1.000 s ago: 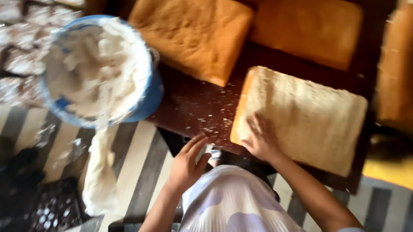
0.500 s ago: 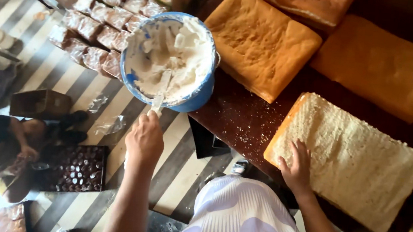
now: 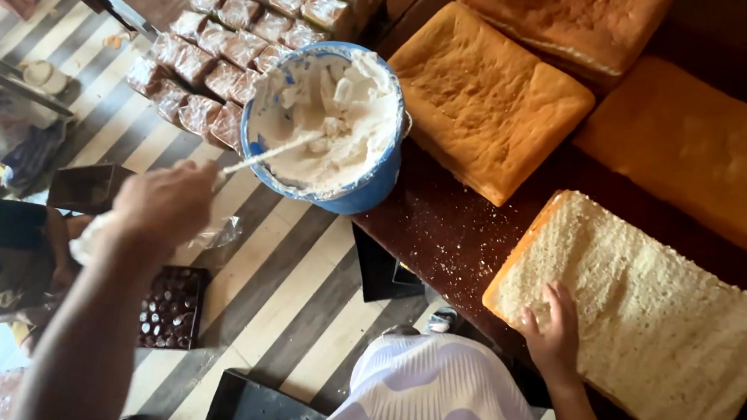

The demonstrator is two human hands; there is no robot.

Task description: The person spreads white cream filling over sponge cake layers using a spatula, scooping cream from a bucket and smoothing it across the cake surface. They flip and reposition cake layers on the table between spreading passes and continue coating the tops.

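Head: left hand (image 3: 162,205) raised spatula (image 3: 270,151) from cream.

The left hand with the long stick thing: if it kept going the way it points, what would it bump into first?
Probably the white cream inside the blue bucket. The left hand holds a thin spatula that points up and right, its tip already in the cream. Depth is hard to judge here.

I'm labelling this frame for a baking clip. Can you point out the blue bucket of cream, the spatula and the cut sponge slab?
blue bucket (image 3: 359,192), head view, on its outer blue wall.
spatula (image 3: 270,151), head view, on the thin blade over the cream.
cut sponge slab (image 3: 652,324), head view, on the pale crumb surface.
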